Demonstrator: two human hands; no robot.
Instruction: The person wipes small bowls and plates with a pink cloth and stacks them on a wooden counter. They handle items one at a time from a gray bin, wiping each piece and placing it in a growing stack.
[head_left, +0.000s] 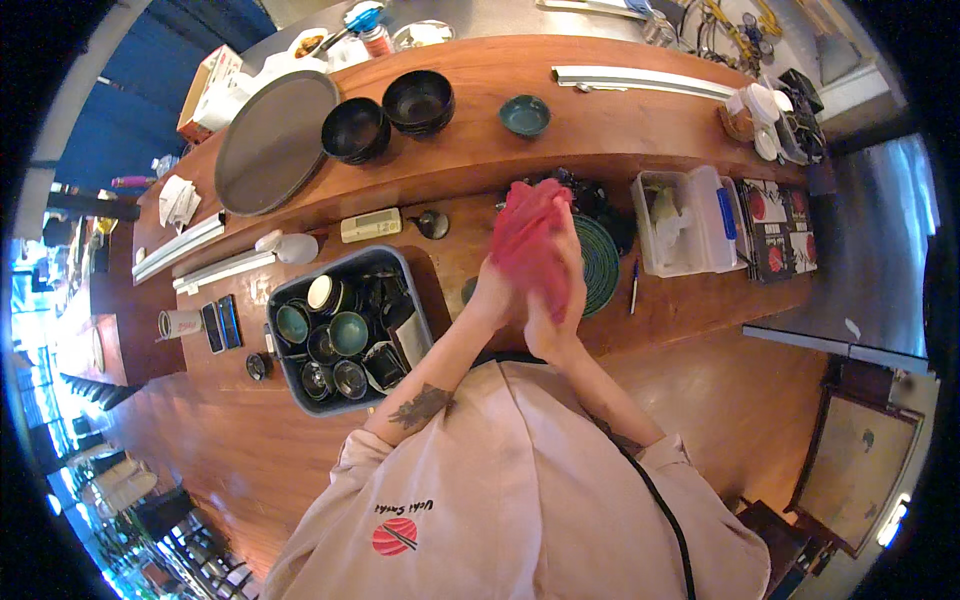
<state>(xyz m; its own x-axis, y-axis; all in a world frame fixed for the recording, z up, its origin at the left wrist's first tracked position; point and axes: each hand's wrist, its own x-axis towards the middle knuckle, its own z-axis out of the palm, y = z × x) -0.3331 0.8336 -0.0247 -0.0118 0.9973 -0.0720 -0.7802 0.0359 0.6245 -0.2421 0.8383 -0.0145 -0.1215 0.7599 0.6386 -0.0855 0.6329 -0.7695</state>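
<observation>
A red cloth (529, 232) is bunched between my two hands in front of my chest. My left hand (501, 289) grips it from the left, its fingers mostly covered by the fabric. My right hand (568, 277) presses against it from the right, fingers pointing away from me. Whether something is wrapped inside the cloth cannot be seen. Partly hidden behind my right hand is a green round plate (600, 266) with a ringed pattern, perhaps a stack. Dark, glossy items (600, 196) sit just beyond it, too covered to name.
Left stands a grey tub (420, 296) with cups and small bowls. Black bowls (418, 101), a brown oval tray (277, 142) and a teal bowl (525, 115) rest on the raised counter. A clear plastic container (664, 255), menus (780, 229) and a pen (634, 286) lie right.
</observation>
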